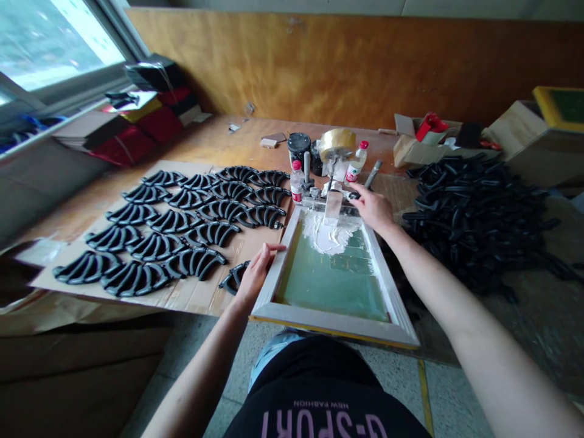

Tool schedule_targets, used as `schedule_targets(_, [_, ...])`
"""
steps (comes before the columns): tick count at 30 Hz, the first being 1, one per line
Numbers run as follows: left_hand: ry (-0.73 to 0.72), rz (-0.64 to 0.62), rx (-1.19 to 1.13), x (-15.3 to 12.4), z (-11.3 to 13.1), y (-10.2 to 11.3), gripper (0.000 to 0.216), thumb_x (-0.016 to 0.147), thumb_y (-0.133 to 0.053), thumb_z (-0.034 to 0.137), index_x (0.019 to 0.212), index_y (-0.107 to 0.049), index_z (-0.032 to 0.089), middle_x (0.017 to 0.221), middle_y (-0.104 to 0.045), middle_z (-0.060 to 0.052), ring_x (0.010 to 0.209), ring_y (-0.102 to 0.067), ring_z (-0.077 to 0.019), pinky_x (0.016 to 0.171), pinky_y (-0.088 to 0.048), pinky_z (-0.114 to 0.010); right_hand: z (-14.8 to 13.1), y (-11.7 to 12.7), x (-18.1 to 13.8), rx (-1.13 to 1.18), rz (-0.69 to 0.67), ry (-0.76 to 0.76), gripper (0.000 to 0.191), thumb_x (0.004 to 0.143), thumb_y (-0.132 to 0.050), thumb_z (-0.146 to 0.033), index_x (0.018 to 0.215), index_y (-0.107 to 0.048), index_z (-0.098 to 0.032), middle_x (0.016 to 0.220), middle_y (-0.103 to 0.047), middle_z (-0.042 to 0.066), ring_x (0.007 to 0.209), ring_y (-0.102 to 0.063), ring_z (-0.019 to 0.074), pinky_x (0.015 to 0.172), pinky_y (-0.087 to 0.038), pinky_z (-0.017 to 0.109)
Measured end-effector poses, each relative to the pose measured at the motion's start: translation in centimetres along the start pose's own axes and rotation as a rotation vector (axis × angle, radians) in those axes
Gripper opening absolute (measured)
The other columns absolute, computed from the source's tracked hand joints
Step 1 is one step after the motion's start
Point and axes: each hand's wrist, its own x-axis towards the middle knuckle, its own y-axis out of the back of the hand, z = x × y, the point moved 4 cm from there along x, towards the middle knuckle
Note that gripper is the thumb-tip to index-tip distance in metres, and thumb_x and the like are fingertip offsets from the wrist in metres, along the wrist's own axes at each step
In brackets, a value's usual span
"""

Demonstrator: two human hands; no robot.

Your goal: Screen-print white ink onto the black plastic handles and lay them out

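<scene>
The step in hand looks like screen printing. The frame [335, 319] lies flat on the worktop [219, 143], just in front of the person. The left hand [256, 272] rests on its left rail, fingers spread over the wood and thumb at the outer side – it presses more than it grips. A black part [233, 278] lies just beside this hand, half under the frame edge.

The right hand [374, 207] is at the far right corner of the frame, near the squeegee [333, 207], which stands in a pool of white ink [329, 234] at the far end of the green mesh [335, 277]. I cannot tell whether its fingers are closed on something or only touching the rail.

To do this well, I think the left hand should keep the frame pressed down and still, so the mesh does not shift. The squeegee should be taken firmly and drawn toward the body in one even stroke, with steady tilt and pressure – the ink sits only at the far end, so the stroke must begin behind it.

Rows of printed parts [182, 234] lie on cardboard [191, 298] to the left; a pile [479, 213] of black pieces is at the right.
</scene>
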Motion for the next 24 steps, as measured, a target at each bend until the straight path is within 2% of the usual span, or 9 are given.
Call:
schedule_targets(2, [-0.057,0.015,-0.112,0.7,2.2,-0.4,0.059,0.088,-0.036,0.069,0.106,-0.065,0.021,0.088,-0.069,-0.003,0.070,-0.061,-0.0148,0.061,-0.049,-0.025,3.3,1.0,-1.1,0.025,0.074,-0.136,0.033,0.092,-0.053,-0.027,0.121,-0.062,-0.017,0.089,-0.073,0.007,0.079,-0.065,0.0193,0.079,-0.049,0.031])
schedule_targets(5, [-0.266,0.056,-0.263,2.5,5.7,-1.2,0.058,0.087,-0.037,0.069,0.102,-0.063,0.019,0.091,-0.068,-0.005,0.077,-0.063,-0.0155,0.067,-0.051,-0.026,5.8,-0.2,-4.4,0.052,0.020,-0.202,0.026,0.090,-0.048,-0.023,0.101,-0.067,-0.008,0.077,-0.071,0.005,0.066,-0.061,0.0140,0.069,-0.052,0.027])
schedule_targets(7, [-0.348,0.074,-0.285,3.6,7.5,-1.9,0.056,0.088,-0.038,0.067,0.104,-0.061,0.019,0.092,-0.068,-0.006,0.081,-0.064,-0.0164,0.066,-0.051,-0.026,5.2,-2.6,-7.0,0.079,-0.051,-0.139,0.023,0.086,-0.054,-0.023,0.098,-0.067,-0.009,0.079,-0.070,0.003,0.068,-0.062,0.0123,0.069,-0.053,0.025])
schedule_targets(10, [-0.340,0.106,-0.289,4.5,8.1,-2.8,0.054,0.090,-0.036,0.064,0.113,-0.056,0.020,0.092,-0.069,-0.006,0.082,-0.066,-0.0168,0.062,-0.051,-0.024,2.6,-6.3,-10.1,0.120,-0.172,0.050,0.035,0.078,-0.068,-0.021,0.113,-0.065,-0.015,0.095,-0.071,0.004,0.089,-0.064,0.0172,0.085,-0.052,0.032])
schedule_targets(13, [-0.268,0.135,-0.313,3.6,5.7,-3.6,0.055,0.091,-0.037,0.063,0.123,-0.050,0.022,0.097,-0.070,-0.007,0.081,-0.066,-0.0164,0.061,-0.050,-0.024,0.4,-7.6,-11.5,0.075,-0.259,0.211,0.022,0.082,-0.067,-0.021,0.104,-0.067,-0.021,0.101,-0.067,0.006,0.101,-0.059,0.0231,0.095,-0.045,0.041])
schedule_targets(15, [-0.093,0.006,-0.283,2.0,2.4,-5.0,0.058,0.088,-0.041,0.065,0.124,-0.050,0.020,0.098,-0.071,-0.010,0.079,-0.066,-0.0173,0.059,-0.050,-0.025,-1.1,-6.9,-11.8,0.060,-0.250,0.263,0.010,0.087,-0.061,-0.023,0.095,-0.068,-0.020,0.097,-0.065,0.007,0.099,-0.057,0.0241,0.094,-0.045,0.041])
schedule_targets(18, [0.228,-0.208,-0.252,-1.3,-2.9,-7.2,0.064,0.083,-0.047,0.069,0.117,-0.055,0.016,0.099,-0.071,-0.014,0.078,-0.068,-0.0203,0.056,-0.050,-0.026,-5.6,-5.4,-13.2,0.114,-0.220,0.409,0.011,0.090,-0.058,-0.025,0.095,-0.067,-0.020,0.093,-0.063,0.008,0.098,-0.055,0.0253,0.091,-0.045,0.040])
schedule_targets(21, [0.294,-0.036,-0.324,-3.3,-6.5,-6.2,0.059,0.081,-0.047,0.071,0.098,-0.058,0.016,0.091,-0.071,-0.011,0.073,-0.067,-0.0187,0.052,-0.047,-0.024,-11.7,-5.7,-15.8,0.158,-0.268,0.591,0.014,0.092,-0.055,-0.025,0.097,-0.067,-0.021,0.090,-0.063,0.009,0.092,-0.055,0.0256,0.086,-0.046,0.041])
schedule_targets(24, [0.254,0.228,-0.262,-3.9,-9.7,-1.2,0.055,0.080,-0.047,0.072,0.078,-0.054,0.017,0.072,-0.067,-0.007,0.061,-0.062,-0.0153,0.048,-0.043,-0.022,-16.5,-8.4,-17.4,0.263,-0.355,0.660,0.020,0.093,-0.057,-0.030,0.108,-0.066,-0.021,0.097,-0.065,0.008,0.095,-0.056,0.0245,0.088,-0.048,0.039])
